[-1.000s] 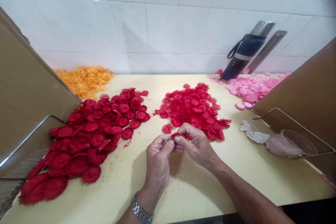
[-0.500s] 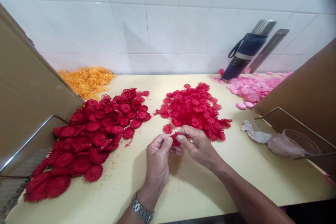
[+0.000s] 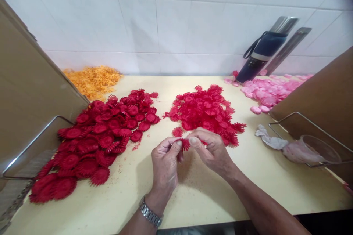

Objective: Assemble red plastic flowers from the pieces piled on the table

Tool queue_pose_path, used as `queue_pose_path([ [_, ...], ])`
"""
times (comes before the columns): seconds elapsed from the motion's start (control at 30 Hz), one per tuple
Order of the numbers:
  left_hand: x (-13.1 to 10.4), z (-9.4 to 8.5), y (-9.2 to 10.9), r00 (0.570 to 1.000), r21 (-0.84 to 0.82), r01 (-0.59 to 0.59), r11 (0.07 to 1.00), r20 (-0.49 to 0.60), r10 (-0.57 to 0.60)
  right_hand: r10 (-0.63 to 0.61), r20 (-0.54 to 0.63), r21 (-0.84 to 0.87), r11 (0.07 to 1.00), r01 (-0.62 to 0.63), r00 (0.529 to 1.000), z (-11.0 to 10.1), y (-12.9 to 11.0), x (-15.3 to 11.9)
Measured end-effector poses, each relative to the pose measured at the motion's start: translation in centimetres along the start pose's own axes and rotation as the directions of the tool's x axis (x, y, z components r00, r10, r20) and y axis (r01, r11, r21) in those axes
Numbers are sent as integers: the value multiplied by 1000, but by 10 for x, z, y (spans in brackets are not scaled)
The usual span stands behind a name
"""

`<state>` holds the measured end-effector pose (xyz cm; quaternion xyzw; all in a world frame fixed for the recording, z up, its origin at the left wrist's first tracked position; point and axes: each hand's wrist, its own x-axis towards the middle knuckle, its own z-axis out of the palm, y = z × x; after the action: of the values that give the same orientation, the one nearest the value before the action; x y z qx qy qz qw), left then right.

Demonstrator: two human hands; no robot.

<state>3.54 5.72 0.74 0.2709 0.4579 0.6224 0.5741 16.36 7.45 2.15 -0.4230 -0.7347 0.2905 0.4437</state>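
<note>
My left hand (image 3: 166,159), with a metal watch on its wrist, pinches a small red petal disc (image 3: 186,144) between thumb and fingers. Close on its right, my right hand (image 3: 212,150) has thumb and index finger together at the disc's right edge; what lies between them is too small to make out. Just behind both hands lies a heap of bright red petal discs (image 3: 206,108). A larger heap of dark red discs (image 3: 99,139) spreads over the table to the left.
Orange petals (image 3: 95,80) lie at the back left and pink discs (image 3: 271,90) at the back right. A dark blue flask (image 3: 261,57) leans on the tiled wall. Cardboard panels (image 3: 35,58) flank the table (image 3: 204,209). A clear cup (image 3: 317,149) lies in a right-side wire holder.
The view has shifted slightly. My right thumb has moved off the disc's middle towards its right edge, and more of the disc's fringed petals now show.
</note>
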Motion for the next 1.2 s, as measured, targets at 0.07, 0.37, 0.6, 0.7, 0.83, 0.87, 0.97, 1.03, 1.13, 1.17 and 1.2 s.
queue_pose_path([
  [0.07,0,-1,-1,1000,5,-3,1000,-17,3,14,-113,-49,999,-19,993,-1,1,0],
  [0.37,-3,0,2,1000,36,-14,999,13,13,-33,-26,-65,997,31,999,1,0,0],
  [0.6,-9,2,3,995,67,-34,997,96,27,-22,140,19,1000,19,990,1,-11,1],
  [0.7,-13,0,4,979,91,-43,995,204,23,25,181,55,998,-35,983,-2,-11,2],
  [0.83,-14,2,8,979,46,-10,999,206,1,45,-1,12,999,-45,999,-1,-13,3],
  [0.87,-14,2,9,985,18,-3,1000,173,0,38,-55,-2,999,-38,998,0,-14,3],
  [0.97,-14,3,13,996,-34,-22,999,86,25,39,-171,-28,999,-45,984,-3,-14,8],
  [1.03,-14,2,15,997,-41,-39,998,61,41,53,-285,-77,994,-78,957,-13,-10,18],
  [1.13,-16,-2,17,994,-22,-42,999,102,44,-90,-388,-432,897,-94,917,-36,6,38],
  [1.17,-16,-4,18,991,-13,-40,999,124,42,-144,-343,-569,818,-83,928,-43,13,44],
  [1.2,-16,-4,18,990,-6,-43,999,136,43,-170,-291,-688,721,-82,941,-49,20,50],
])
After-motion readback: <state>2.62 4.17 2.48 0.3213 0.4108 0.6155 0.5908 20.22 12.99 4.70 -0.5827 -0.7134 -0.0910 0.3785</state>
